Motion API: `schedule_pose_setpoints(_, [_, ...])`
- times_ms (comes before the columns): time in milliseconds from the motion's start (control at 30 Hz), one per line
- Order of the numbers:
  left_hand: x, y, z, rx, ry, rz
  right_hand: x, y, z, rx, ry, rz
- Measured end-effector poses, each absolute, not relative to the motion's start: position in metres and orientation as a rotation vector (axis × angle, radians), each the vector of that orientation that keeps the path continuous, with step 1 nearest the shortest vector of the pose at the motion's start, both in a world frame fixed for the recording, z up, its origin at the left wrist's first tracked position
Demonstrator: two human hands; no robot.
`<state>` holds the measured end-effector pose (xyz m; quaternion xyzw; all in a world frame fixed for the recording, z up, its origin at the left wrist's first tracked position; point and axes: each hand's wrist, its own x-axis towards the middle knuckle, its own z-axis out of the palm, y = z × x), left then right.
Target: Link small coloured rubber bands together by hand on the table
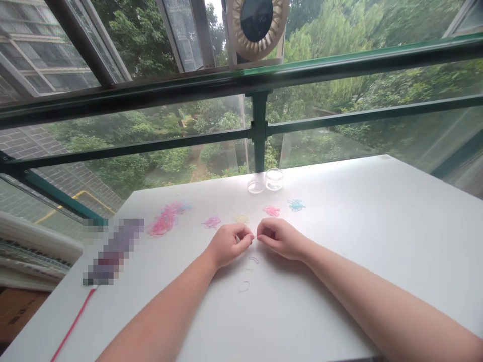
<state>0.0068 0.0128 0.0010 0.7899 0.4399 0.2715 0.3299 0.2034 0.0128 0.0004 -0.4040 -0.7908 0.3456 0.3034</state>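
My left hand (231,245) and my right hand (281,238) meet above the middle of the white table (324,301), fingertips almost touching. Both are closed in a pinch on a thin, pale pink strand that looks like a small rubber band (255,237); most of it is hidden by the fingers. Just below them lie a loose pinkish rubber band (254,260), a faint pale one (249,270) and an open loop (244,286). Beyond the hands are small piles of bands: purple (212,221), pale yellow (241,219), pink (271,211) and blue (296,204).
A larger mixed heap of bands (168,219) lies at the left. Near the back edge stand a clear round container (273,180) and a shallow clear dish or lid (255,187). A pixelated object (113,254) with a red cord (73,324) lies left. A fan (257,30) stands above the railing.
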Motion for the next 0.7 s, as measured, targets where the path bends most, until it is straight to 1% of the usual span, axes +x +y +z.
schedule_pose_setpoints(233, [0.0074, 0.0114, 0.0010, 2.088, 1.064, 0.789, 0.2044, 0.0130, -0.0007, -1.051, -2.053, 0.947])
schedule_pose_setpoints(700, [0.0083, 0.0135, 0.0043, 2.071, 1.105, 0.792, 0.2063, 0.0147, 0.0014, -1.014, -2.075, 0.921])
